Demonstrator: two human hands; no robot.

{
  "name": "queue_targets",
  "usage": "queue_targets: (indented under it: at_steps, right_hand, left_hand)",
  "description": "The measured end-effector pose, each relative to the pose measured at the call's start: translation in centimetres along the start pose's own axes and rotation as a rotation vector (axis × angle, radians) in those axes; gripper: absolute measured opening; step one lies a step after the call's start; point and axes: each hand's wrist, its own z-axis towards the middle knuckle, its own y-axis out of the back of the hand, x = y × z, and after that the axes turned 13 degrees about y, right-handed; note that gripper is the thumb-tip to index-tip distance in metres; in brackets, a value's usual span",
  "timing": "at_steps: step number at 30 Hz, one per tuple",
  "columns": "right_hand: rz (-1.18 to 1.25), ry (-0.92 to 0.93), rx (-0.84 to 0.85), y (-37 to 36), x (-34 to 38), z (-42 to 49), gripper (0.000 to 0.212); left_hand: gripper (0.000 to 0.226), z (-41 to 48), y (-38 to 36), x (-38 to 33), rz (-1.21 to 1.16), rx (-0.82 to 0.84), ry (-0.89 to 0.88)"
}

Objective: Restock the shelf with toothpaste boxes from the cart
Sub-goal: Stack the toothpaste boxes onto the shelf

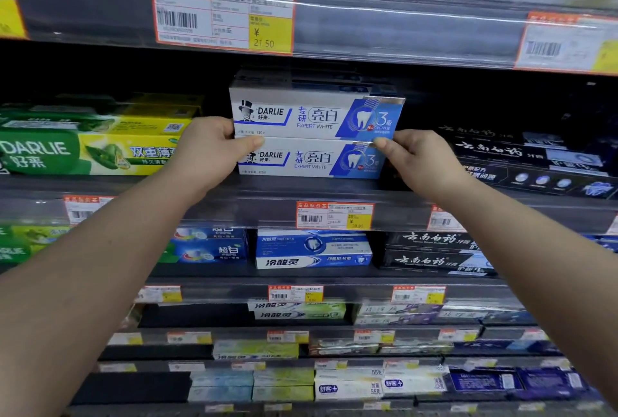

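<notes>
Head view: your left hand (209,149) grips the left end, and your right hand (419,162) pinches the right end, of two stacked white-and-blue cardboard toothpaste boxes (312,137). They appear to rest on the dark shelf board (418,187) directly above the orange-bordered paper price label (335,215).

Risk 1: the upper box (314,115) juts past the lower box (311,159) at the right end. If you let go unevenly, it may slide or tip forward.

Risk 2: a hard push could jam the pair against the grey boxes (301,80) deeper in, above the label.

Green-and-yellow cartons (83,149) lie up-left of the label and black cartons (535,165) up-right. There are gaps on both sides, so side snags look unlikely.

Surface: flat and dark, with a clear plastic rail (234,209) carrying the label.

Room: shop aisle, with stocked shelves below the label. Cart not in view.
</notes>
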Motion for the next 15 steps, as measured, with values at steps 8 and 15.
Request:
queue_targets:
  at_steps: [8, 15]
  right_hand:
    - [0.015, -0.004, 0.014, -0.2, -0.4, 1.3, 0.033]
    - [0.019, 0.016, 0.031, -0.2, -0.5, 1.3, 0.033]
  left_hand:
    - [0.016, 1.2, -0.3, -0.5, -0.006, -0.010, 0.079]
    - [0.027, 1.0, -0.6, -0.5, 0.000, -0.033, 0.078]
